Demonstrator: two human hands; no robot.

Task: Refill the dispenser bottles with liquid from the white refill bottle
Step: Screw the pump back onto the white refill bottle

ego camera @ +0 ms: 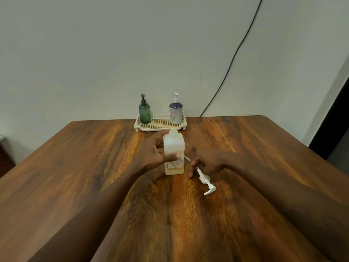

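Note:
The white refill bottle [174, 146] stands upright mid-table with no pump in its open neck and a little yellowish liquid at its bottom. My left hand [154, 154] wraps its left side, thumb across the label. My right hand [205, 162] rests on the table just right of the bottle, its fingers over the tube end of a white pump head [205, 181] that lies on the wood. A green dispenser bottle [144, 112] and a dark blue-and-white dispenser bottle [176, 111] stand upright in a cream slotted tray [160, 125] at the far edge.
The wooden table [94, 167] reaches to a pale wall. A black cable [232, 59] runs down the wall behind the table's far right. A dark doorway edge [336, 120] shows at the right.

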